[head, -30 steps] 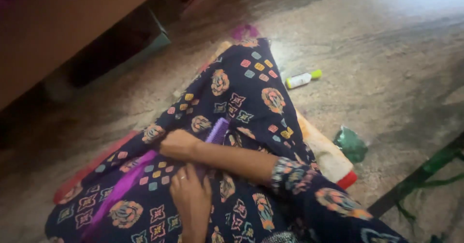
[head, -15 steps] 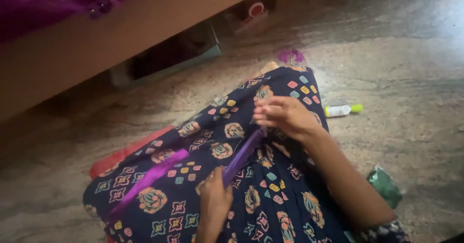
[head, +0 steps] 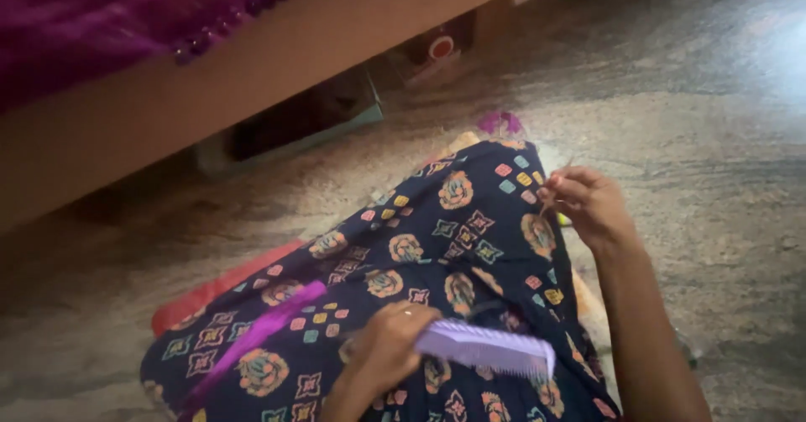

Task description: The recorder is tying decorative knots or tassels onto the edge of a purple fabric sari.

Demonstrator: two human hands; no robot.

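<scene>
My lap is covered by a dark blue cloth (head: pixel 453 237) printed with flowers and small coloured squares. My left hand (head: pixel 386 346) rests low on it, gripping a lilac wide-toothed comb (head: pixel 491 348) that points right. My right hand (head: pixel 588 204) hovers at the cloth's far right edge, fingers pinched on something thin and short that is too small to identify. A shiny purple strip (head: pixel 256 338) lies across the cloth to the left of my left hand.
A wooden bed frame (head: pixel 252 78) with magenta bedding (head: pixel 92 19) runs along the top left. Boxes (head: pixel 306 120) sit in the gap beneath it. A red flat thing (head: pixel 206 294) pokes out under the cloth. Speckled stone floor (head: pixel 697 120) spreads right.
My right hand has left the comb and swung out to the right with its fingers pinched. The comb now lies level in my left hand. The view has tilted toward the bed.
</scene>
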